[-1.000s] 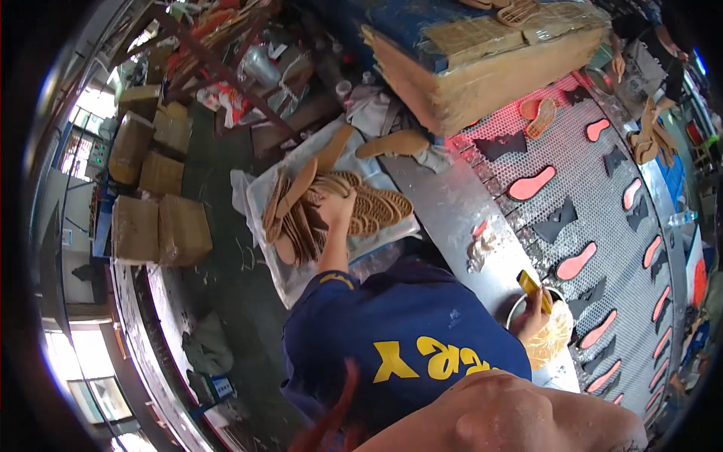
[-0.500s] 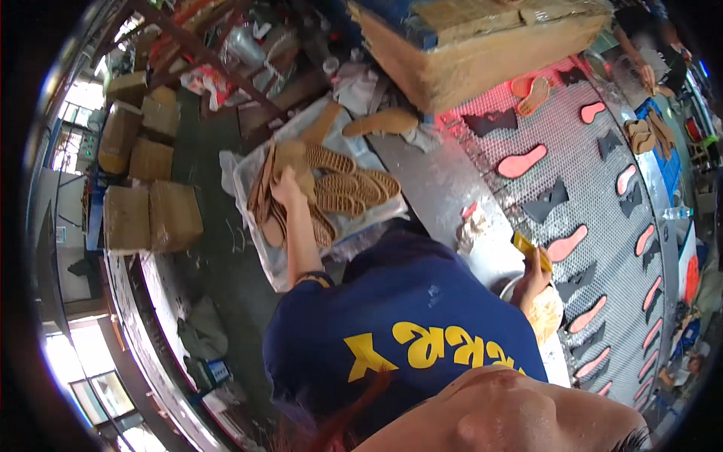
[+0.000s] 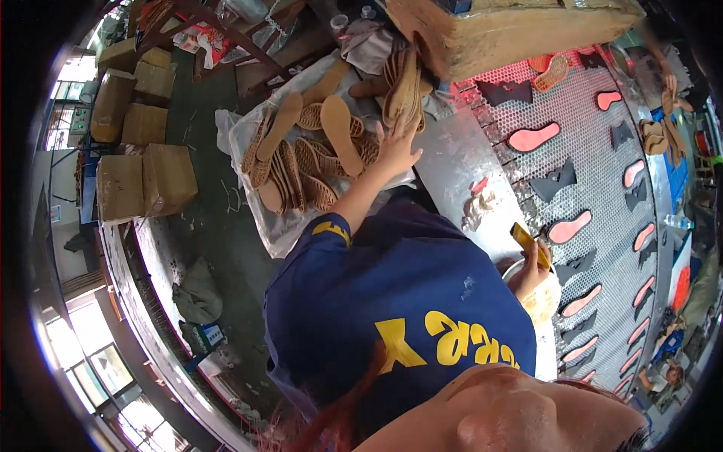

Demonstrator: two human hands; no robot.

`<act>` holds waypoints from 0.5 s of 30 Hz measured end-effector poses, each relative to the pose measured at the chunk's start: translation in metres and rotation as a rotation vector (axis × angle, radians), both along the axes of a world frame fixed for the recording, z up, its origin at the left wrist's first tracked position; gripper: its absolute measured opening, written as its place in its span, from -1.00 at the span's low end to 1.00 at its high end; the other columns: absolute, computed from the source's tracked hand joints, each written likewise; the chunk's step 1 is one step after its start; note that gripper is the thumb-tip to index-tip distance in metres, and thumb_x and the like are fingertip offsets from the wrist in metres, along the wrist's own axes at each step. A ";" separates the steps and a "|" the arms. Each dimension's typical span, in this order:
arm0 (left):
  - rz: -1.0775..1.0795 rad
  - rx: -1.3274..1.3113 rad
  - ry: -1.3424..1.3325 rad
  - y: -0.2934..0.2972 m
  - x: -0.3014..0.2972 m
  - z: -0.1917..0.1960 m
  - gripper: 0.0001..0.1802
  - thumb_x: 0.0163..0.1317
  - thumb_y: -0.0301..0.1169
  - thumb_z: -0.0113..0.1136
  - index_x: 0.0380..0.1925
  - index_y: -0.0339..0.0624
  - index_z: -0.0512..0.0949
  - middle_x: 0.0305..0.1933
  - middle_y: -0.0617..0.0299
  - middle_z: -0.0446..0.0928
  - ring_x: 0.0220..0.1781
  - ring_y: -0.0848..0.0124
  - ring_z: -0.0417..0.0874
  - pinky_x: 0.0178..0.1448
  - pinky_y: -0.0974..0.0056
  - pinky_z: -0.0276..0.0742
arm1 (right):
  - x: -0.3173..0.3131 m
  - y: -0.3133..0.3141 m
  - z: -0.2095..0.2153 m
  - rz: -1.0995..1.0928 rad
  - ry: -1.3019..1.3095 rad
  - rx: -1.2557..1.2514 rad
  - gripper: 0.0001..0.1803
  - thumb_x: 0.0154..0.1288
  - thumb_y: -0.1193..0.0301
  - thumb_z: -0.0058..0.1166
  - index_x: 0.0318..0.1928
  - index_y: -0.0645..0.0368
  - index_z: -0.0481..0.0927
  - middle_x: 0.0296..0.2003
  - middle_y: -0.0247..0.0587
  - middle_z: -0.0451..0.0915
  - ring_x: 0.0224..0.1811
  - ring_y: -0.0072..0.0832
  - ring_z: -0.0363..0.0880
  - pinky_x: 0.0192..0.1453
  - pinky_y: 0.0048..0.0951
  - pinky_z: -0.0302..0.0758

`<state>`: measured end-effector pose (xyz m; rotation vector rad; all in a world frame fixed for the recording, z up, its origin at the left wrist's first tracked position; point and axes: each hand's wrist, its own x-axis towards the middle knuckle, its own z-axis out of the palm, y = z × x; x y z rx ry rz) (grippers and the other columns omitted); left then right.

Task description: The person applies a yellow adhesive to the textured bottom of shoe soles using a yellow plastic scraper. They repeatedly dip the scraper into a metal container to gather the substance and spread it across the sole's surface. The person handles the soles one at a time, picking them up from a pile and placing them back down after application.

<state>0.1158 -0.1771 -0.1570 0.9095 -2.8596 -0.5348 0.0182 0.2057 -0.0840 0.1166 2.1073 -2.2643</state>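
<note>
Head view, from nearest outward: the right hand [image 3: 527, 273] has its grip closed on a small yellow-handled brush [image 3: 529, 245] over a round pale tub [image 3: 544, 300], beside the perforated metal conveyor table [image 3: 602, 162] carrying pink and black sole pieces. Farther off, the left hand [image 3: 397, 147] rests open-fingered on upright tan woven insoles [image 3: 407, 90], next to a clear plastic sheet piled with insoles [image 3: 301, 162]. Beyond lie brown cardboard boxes [image 3: 143, 181] on the dark concrete floor [image 3: 218, 233].

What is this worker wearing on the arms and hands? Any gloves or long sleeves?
No gloves: the left hand and the right hand are both bare. The left forearm is uncovered too. The person wears a dark blue short-sleeved shirt with yellow lettering on the front and a small yellow mark on the left sleeve. No watch or rings can be made out.
</note>
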 end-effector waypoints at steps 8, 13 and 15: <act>0.622 -0.247 0.004 -0.038 0.127 -0.013 -0.12 0.10 -0.10 0.20 0.41 -0.11 0.14 0.48 -0.12 -0.05 0.52 -0.08 -0.09 0.46 -0.35 -0.32 | 0.004 0.031 -0.022 0.004 -0.142 -0.006 -0.73 0.29 0.47 0.19 -0.06 0.36 0.57 -0.17 -0.17 0.60 -0.13 -0.48 0.58 -0.06 -0.55 0.48; 1.515 0.204 -0.067 -0.076 0.276 -0.066 0.21 -0.01 0.22 0.27 0.48 -0.10 -0.14 0.52 -0.24 -0.29 0.56 -0.09 -0.35 0.46 -0.35 -0.30 | -0.007 0.013 0.003 0.054 -0.053 0.086 -0.71 0.30 0.44 0.19 -0.03 0.36 0.57 -0.18 -0.17 0.61 -0.14 -0.51 0.57 -0.07 -0.58 0.47; 1.486 0.360 -0.113 -0.074 0.308 -0.080 0.36 -0.15 0.34 0.30 0.49 0.03 -0.26 0.51 -0.31 -0.39 0.56 -0.15 -0.40 0.45 -0.37 -0.22 | -0.012 0.015 0.004 0.090 -0.029 0.065 -0.69 0.28 0.42 0.22 -0.05 0.37 0.58 -0.18 -0.18 0.61 -0.16 -0.50 0.58 -0.10 -0.59 0.48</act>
